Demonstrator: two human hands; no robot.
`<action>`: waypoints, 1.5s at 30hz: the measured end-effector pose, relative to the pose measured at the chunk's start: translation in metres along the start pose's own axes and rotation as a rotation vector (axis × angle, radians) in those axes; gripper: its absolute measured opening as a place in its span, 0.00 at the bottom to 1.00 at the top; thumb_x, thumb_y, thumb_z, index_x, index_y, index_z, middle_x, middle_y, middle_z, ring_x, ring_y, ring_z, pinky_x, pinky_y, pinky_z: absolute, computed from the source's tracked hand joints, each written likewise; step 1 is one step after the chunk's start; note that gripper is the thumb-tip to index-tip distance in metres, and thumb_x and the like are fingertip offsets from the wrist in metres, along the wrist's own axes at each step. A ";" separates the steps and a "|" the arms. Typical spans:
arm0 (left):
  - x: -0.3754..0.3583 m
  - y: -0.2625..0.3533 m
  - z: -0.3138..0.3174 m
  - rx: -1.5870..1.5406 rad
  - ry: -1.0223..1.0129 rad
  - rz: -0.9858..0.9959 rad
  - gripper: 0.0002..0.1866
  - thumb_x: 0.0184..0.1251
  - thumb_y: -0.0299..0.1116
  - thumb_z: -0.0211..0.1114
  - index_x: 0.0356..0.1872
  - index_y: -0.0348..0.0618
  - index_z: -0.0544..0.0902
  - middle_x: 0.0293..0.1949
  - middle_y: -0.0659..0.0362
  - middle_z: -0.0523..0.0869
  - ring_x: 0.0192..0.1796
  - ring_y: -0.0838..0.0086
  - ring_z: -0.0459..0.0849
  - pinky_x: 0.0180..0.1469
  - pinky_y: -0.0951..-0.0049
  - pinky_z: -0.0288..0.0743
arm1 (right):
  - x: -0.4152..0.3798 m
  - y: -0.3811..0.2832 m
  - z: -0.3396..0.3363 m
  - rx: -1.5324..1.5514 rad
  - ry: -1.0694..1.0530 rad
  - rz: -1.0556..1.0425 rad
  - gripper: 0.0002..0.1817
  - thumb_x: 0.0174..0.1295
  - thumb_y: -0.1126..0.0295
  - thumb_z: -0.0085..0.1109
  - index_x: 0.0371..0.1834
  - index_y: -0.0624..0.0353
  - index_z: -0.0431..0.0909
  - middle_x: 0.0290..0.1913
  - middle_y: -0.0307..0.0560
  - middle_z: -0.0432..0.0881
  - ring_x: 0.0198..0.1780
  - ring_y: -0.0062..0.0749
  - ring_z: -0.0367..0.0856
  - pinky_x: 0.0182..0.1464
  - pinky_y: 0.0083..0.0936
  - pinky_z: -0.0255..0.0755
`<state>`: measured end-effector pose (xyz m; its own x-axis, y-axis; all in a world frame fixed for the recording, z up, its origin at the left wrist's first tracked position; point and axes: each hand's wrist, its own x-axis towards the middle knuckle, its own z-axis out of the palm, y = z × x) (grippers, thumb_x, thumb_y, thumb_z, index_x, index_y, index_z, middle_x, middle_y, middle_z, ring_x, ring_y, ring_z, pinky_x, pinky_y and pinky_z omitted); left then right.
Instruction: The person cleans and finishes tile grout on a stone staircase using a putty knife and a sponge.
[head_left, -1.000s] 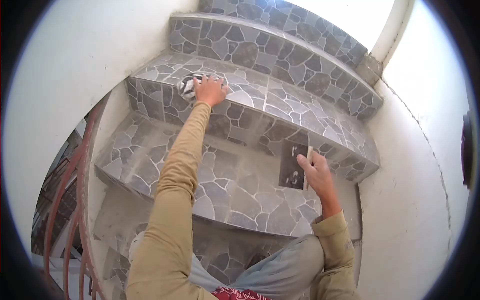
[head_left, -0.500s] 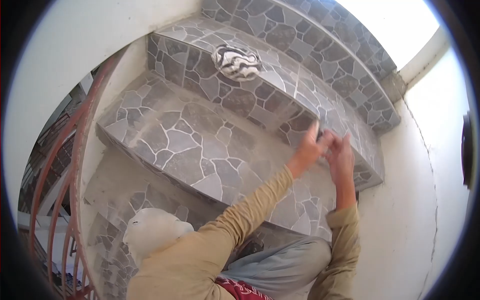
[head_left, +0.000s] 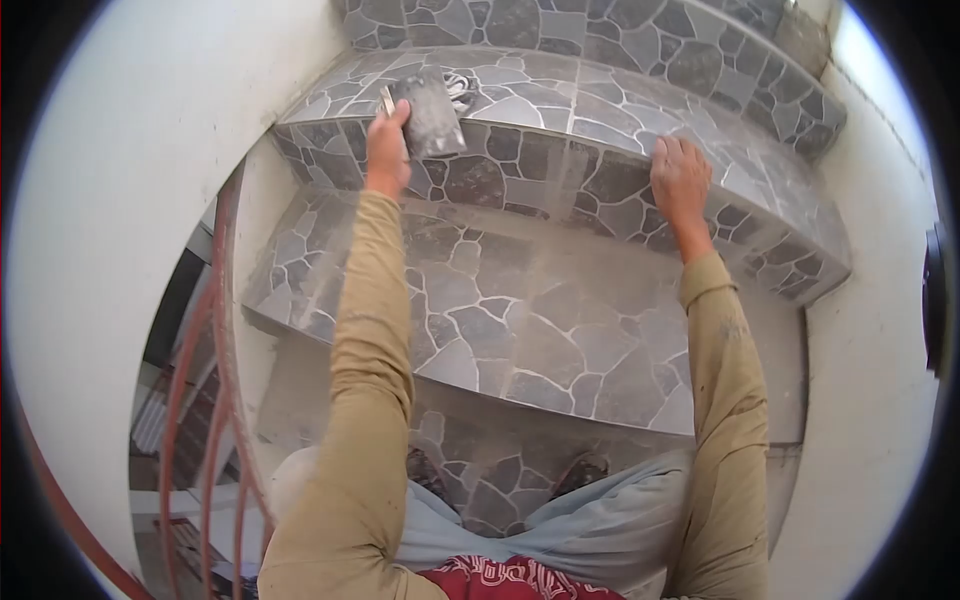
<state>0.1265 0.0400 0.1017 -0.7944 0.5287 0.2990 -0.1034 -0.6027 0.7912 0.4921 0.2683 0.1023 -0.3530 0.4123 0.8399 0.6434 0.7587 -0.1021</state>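
Note:
My left hand [head_left: 388,152] grips a flat grey rectangular plate [head_left: 432,115] by its left edge, where a pale strip shows beside the thumb. The plate is smeared with dust and is held up over the step edge. Behind it, partly covered, lies a black-and-white striped cloth bundle [head_left: 461,90] on the upper step. My right hand [head_left: 682,180] is closed, fingers curled down at the front edge of the upper tiled step [head_left: 620,110]; whatever is under those fingers is hidden.
Grey stone-pattern tiles with pale joints cover the curved stairs [head_left: 470,300]. A red metal railing [head_left: 222,330] borders the left side. White walls rise at left and right [head_left: 880,400]. My knees and shoes [head_left: 585,472] are on the lower step.
My hands were together at the right of the step edge; now they are far apart. The left has swung left with the grey plate, close to the striped bundle. The view has turned.

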 end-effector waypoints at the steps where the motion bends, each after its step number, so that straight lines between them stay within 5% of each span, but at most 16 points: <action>1: 0.015 0.009 0.005 0.062 -0.062 -0.094 0.17 0.76 0.38 0.66 0.54 0.34 0.81 0.47 0.58 0.86 0.47 0.73 0.82 0.56 0.72 0.75 | 0.005 -0.005 -0.003 -0.061 -0.008 0.012 0.14 0.75 0.58 0.54 0.50 0.51 0.86 0.49 0.44 0.86 0.56 0.44 0.82 0.60 0.43 0.68; 5: 0.053 0.021 0.020 0.221 -0.118 -0.179 0.17 0.76 0.38 0.66 0.54 0.35 0.80 0.46 0.59 0.85 0.48 0.74 0.83 0.55 0.71 0.76 | 0.004 -0.008 0.004 -0.080 0.037 0.043 0.14 0.75 0.57 0.54 0.49 0.50 0.86 0.50 0.42 0.85 0.56 0.40 0.81 0.62 0.41 0.66; 8: 0.024 0.016 0.038 0.124 -0.031 0.249 0.15 0.72 0.34 0.70 0.53 0.38 0.80 0.47 0.60 0.86 0.45 0.77 0.83 0.51 0.71 0.78 | 0.003 -0.006 0.003 -0.090 0.089 0.030 0.13 0.75 0.57 0.54 0.48 0.50 0.86 0.48 0.41 0.85 0.55 0.39 0.81 0.60 0.42 0.66; 10: -0.039 0.005 0.056 0.146 -0.058 0.294 0.14 0.69 0.30 0.74 0.50 0.38 0.81 0.48 0.61 0.87 0.45 0.77 0.83 0.49 0.73 0.77 | 0.003 -0.008 0.004 -0.091 0.090 0.030 0.13 0.74 0.58 0.55 0.46 0.49 0.87 0.47 0.41 0.86 0.54 0.40 0.82 0.60 0.41 0.66; 19: -0.120 -0.104 0.087 0.670 0.030 0.236 0.17 0.59 0.34 0.79 0.43 0.35 0.84 0.35 0.55 0.90 0.39 0.73 0.87 0.46 0.70 0.80 | 0.002 -0.007 0.009 -0.124 0.128 0.012 0.11 0.72 0.59 0.56 0.44 0.49 0.87 0.44 0.39 0.86 0.51 0.39 0.82 0.58 0.40 0.67; 22: -0.119 -0.116 0.096 1.016 0.044 0.438 0.16 0.61 0.36 0.79 0.38 0.33 0.85 0.38 0.51 0.92 0.38 0.68 0.90 0.44 0.67 0.81 | 0.002 -0.006 0.010 -0.116 0.145 -0.003 0.11 0.73 0.59 0.56 0.45 0.48 0.87 0.44 0.39 0.86 0.50 0.39 0.82 0.57 0.40 0.67; 23: -0.112 -0.111 0.087 1.008 0.037 0.430 0.16 0.61 0.36 0.79 0.38 0.33 0.85 0.38 0.51 0.92 0.38 0.68 0.90 0.44 0.67 0.81 | 0.002 -0.004 0.009 -0.128 0.139 -0.003 0.11 0.73 0.59 0.56 0.45 0.48 0.87 0.44 0.39 0.86 0.50 0.39 0.82 0.57 0.40 0.67; 25: -0.102 -0.102 0.072 0.497 0.118 0.262 0.19 0.59 0.38 0.80 0.40 0.32 0.84 0.36 0.46 0.91 0.36 0.60 0.90 0.45 0.62 0.81 | 0.001 -0.003 0.008 -0.093 0.133 -0.021 0.12 0.73 0.59 0.55 0.45 0.48 0.87 0.44 0.39 0.87 0.50 0.39 0.83 0.58 0.41 0.67; 29: -0.114 -0.107 0.082 0.680 0.191 0.275 0.21 0.57 0.41 0.82 0.39 0.32 0.86 0.34 0.48 0.92 0.35 0.61 0.89 0.45 0.63 0.80 | 0.002 -0.007 0.014 -0.140 0.138 -0.004 0.13 0.74 0.58 0.54 0.45 0.47 0.88 0.45 0.38 0.87 0.51 0.38 0.83 0.59 0.41 0.67; 31: -0.123 -0.121 0.092 0.769 0.015 0.369 0.17 0.58 0.37 0.82 0.38 0.35 0.87 0.35 0.52 0.93 0.35 0.66 0.89 0.42 0.63 0.80 | 0.003 -0.009 0.015 -0.199 0.084 0.063 0.13 0.74 0.58 0.54 0.45 0.47 0.88 0.46 0.38 0.87 0.52 0.38 0.82 0.61 0.41 0.66; 33: -0.118 -0.116 0.083 0.781 0.049 0.244 0.15 0.58 0.37 0.81 0.36 0.35 0.88 0.35 0.53 0.93 0.37 0.67 0.89 0.41 0.62 0.81 | 0.002 -0.010 0.014 -0.181 0.078 0.059 0.13 0.74 0.58 0.53 0.46 0.47 0.88 0.47 0.38 0.88 0.53 0.38 0.82 0.61 0.41 0.66; 37: -0.107 -0.129 0.073 0.428 0.219 0.298 0.16 0.58 0.36 0.79 0.38 0.35 0.86 0.32 0.47 0.91 0.35 0.59 0.89 0.42 0.60 0.80 | 0.003 -0.005 0.012 -0.164 0.094 0.021 0.14 0.74 0.58 0.53 0.47 0.48 0.88 0.48 0.38 0.88 0.53 0.38 0.82 0.61 0.42 0.65; 39: -0.123 -0.145 0.090 1.077 0.005 0.312 0.11 0.59 0.28 0.78 0.38 0.34 0.86 0.35 0.52 0.93 0.34 0.65 0.90 0.41 0.65 0.82 | 0.002 -0.007 0.012 -0.171 0.076 0.043 0.14 0.74 0.58 0.53 0.48 0.48 0.88 0.48 0.38 0.88 0.53 0.38 0.82 0.61 0.41 0.65; 40: -0.128 -0.145 0.091 1.074 0.010 0.313 0.11 0.59 0.28 0.78 0.38 0.34 0.86 0.35 0.52 0.93 0.34 0.65 0.90 0.41 0.65 0.82 | 0.004 -0.009 0.013 -0.177 0.062 0.065 0.14 0.74 0.58 0.53 0.48 0.48 0.88 0.49 0.39 0.88 0.53 0.38 0.82 0.61 0.41 0.65; 45: -0.114 -0.128 0.078 0.347 0.169 0.174 0.13 0.57 0.33 0.79 0.33 0.35 0.84 0.33 0.52 0.92 0.30 0.70 0.88 0.35 0.67 0.79 | 0.000 -0.001 0.009 -0.141 0.048 0.028 0.14 0.74 0.58 0.52 0.47 0.48 0.88 0.48 0.39 0.88 0.53 0.38 0.82 0.61 0.41 0.65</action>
<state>0.2767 0.1037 0.0076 -0.8719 0.3142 0.3756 0.2262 -0.4219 0.8780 0.4850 0.2720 0.0973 -0.3033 0.4051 0.8625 0.7424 0.6679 -0.0526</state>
